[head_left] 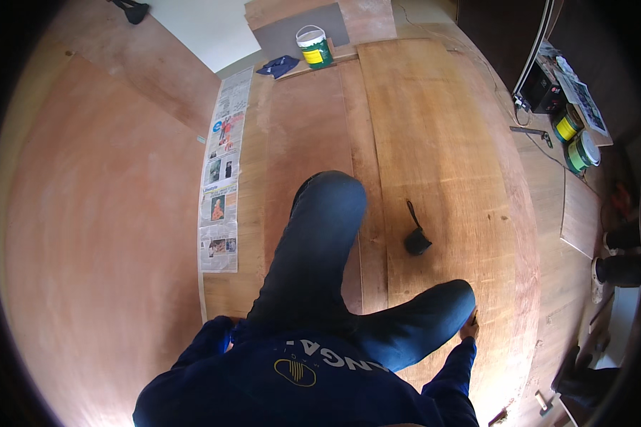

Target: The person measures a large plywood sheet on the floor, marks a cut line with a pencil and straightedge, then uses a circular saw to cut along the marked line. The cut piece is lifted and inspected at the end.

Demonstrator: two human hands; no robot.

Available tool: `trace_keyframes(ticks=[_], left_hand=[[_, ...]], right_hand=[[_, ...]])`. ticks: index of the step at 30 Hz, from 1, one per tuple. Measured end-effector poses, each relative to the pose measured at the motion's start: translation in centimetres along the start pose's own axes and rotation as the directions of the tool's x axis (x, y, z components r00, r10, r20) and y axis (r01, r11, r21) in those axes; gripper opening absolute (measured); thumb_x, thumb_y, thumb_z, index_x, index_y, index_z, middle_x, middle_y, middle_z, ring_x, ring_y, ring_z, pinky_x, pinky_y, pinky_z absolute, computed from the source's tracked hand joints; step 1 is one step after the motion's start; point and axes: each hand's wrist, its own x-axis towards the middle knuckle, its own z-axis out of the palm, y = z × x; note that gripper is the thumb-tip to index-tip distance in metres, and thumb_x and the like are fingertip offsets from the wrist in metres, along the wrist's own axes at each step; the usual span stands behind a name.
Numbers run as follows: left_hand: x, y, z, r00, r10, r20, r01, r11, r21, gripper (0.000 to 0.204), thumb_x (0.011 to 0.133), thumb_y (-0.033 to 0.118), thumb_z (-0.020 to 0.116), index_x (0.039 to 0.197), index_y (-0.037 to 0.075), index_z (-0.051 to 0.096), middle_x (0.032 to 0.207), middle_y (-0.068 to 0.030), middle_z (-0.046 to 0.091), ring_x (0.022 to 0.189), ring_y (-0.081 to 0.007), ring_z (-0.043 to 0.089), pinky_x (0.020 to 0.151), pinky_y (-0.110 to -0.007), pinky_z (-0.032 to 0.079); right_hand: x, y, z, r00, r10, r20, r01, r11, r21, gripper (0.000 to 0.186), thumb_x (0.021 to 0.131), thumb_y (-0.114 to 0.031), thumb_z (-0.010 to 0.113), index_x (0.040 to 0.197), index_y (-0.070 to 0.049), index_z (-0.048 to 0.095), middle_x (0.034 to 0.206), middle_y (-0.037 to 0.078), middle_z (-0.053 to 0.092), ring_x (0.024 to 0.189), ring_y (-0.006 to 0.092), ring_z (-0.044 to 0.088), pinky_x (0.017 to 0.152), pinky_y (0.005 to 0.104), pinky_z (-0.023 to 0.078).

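Note:
I kneel on a large plywood sheet (449, 142), legs bent beneath me. Beside my right knee, my right hand (468, 329) is closed low over the board, with a small dark thing at its fingers that I cannot make out. My left hand (231, 346) is almost wholly hidden by my sleeve and thigh; its fingers do not show. A black tape measure (417, 243) with a wrist strap lies on the plywood, ahead of my right leg and touched by neither hand.
Newspaper sheets (221, 178) run along a big board (107, 213) at left. A green-and-white paint bucket (314, 48) and dark cloth (278, 66) sit at the far end. At right are more paint buckets (582, 151), a square (533, 133), a hammer (543, 403) and another person's feet (597, 274).

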Motion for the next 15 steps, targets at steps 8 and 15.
trace_keyframes(ticks=[8, 15], left_hand=[[7.3, 9.5, -16.4, 0.860, 0.354, -0.368, -0.350, 0.933, 0.079, 0.015, 0.101, 0.017, 0.064, 0.101, 0.003, 0.072, 0.086, -0.0092, 0.075, 0.068, -0.0225, 0.074, 0.059, -0.036, 0.059], [15.0, 21.7, -35.1, 0.568, 0.599, -0.565, -0.445, 0.800, 0.402, 0.037, 0.088, 0.032, 0.077, 0.115, 0.007, 0.074, 0.113, -0.0206, 0.076, 0.112, -0.0412, 0.070, 0.100, -0.047, 0.055]], right_hand=[[1.3, 0.6, -0.8, 0.988, -0.105, 0.115, 0.107, 0.994, -0.015, 0.051, 0.094, -0.039, 0.071, 0.120, 0.005, 0.070, 0.113, 0.023, 0.077, 0.107, 0.0364, 0.074, 0.089, 0.0469, 0.057], [-10.4, -10.0, 2.6, 0.920, 0.127, -0.370, -0.182, 0.976, -0.117, 0.048, 0.087, -0.044, 0.074, 0.101, 0.002, 0.074, 0.104, 0.029, 0.076, 0.102, 0.0460, 0.073, 0.094, 0.0549, 0.055]])
